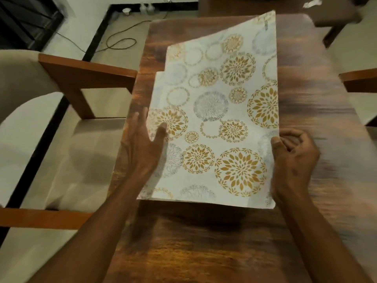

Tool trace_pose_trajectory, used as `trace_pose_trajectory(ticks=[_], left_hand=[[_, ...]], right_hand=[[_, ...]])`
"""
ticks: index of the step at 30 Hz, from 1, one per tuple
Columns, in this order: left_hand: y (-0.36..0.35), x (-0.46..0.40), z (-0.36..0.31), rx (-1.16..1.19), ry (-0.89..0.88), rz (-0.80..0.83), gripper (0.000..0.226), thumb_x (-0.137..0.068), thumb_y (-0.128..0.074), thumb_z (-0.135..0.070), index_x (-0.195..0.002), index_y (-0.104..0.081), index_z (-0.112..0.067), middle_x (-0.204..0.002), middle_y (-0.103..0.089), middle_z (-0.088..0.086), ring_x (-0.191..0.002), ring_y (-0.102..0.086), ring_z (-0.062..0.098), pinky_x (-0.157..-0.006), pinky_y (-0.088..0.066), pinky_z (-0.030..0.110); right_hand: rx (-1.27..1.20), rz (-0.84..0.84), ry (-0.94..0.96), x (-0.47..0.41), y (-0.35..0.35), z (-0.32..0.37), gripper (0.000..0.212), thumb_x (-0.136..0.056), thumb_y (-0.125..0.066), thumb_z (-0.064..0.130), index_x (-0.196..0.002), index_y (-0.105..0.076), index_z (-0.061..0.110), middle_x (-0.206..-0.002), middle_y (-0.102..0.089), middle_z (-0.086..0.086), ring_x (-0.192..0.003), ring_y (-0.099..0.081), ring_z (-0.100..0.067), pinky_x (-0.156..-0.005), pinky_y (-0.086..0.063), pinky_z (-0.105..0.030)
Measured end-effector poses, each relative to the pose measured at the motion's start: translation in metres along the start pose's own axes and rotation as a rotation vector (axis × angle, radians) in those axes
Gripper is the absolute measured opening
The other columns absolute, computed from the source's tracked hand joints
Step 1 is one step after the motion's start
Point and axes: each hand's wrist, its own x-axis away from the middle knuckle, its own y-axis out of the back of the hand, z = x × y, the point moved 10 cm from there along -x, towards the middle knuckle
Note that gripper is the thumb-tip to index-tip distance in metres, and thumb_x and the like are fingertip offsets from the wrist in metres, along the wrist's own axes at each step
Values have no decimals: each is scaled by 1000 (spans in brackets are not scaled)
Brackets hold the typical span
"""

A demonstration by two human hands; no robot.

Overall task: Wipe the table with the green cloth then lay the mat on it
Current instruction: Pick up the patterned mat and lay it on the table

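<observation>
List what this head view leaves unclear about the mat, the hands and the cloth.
- Green cloth: not in view.
- Mat: folded; underside hidden.
- Left hand: fingers at the mat's edge; grip unclear.
- Right hand: fingertips hidden behind the mat.
- Table: right side motion-blurred.

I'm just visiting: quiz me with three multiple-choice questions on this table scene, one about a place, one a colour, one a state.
1. Where is the armchair?
A. Left of the table
B. Behind the person
C. On the table

2. What colour are the mat's big flower circles?
A. Red
B. Golden
C. Purple

3. How does the right hand hold the mat?
A. Not touching
B. Flat on top
C. Pinching its right edge

Answers: 1 A, its cushion and wooden arm lie left; 2 B, golden petals on white; 3 C, thumb over the edge, while the left hand holds the other side.
</observation>
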Motion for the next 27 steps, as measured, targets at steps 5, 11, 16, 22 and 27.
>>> trace_pose_trajectory(ticks=[5, 11, 16, 22, 27], left_hand=[[-36, 4, -97, 225, -86, 48, 54, -113, -53, -25, -165, -40, -27, -137, -66, -5, -107, -67, 7, -89, -51, 16], [-142, 20, -163, 228, -107, 170, 59, -106, -43, 6, -159, -51, -17, -120, -67, 3, -104, -62, 14, -66, -44, 3], [-207, 39, -160, 104, -71, 289, 47, -106, -40, 10, -144, -60, -5, -118, -64, 12, -107, -61, 27, -94, -55, 43], [-238, 48, -141, -3, -96, 289, 38, -108, -44, 7, -143, -55, -4, -116, -54, 13, -103, -57, 29, -83, -48, 36], [-241, 48, -142, -57, -154, 237, 46, -105, -47, 10, -148, -54, -4, -119, -53, 17, -106, -57, 34, -88, -49, 45]], right_hand=[[-32, -8, 24, -56, 106, 20, 17, -101, -69, 2, -115, -66, 10, -96, -82, 3, -89, -81, -15, -73, -66, -26], [156, -69, 62, -128, 200, -2, 24, -97, -68, -1, -121, -65, -5, -111, -77, -7, -101, -78, -21, -89, -65, -36], [319, -61, 112, -166, 212, -36, 24, -96, -68, 2, -119, -69, -3, -115, -76, -9, -92, -74, -5, -77, -58, -14], [469, -89, 135, -184, 205, -59, 19, -95, -74, 12, -113, -74, 5, -99, -74, 1, -72, -66, 11, -63, -51, -3], [581, -90, 169, -181, 198, -56, 18, -98, -74, 23, -112, -77, 11, -97, -76, -1, -77, -67, -6, -68, -51, -11]])
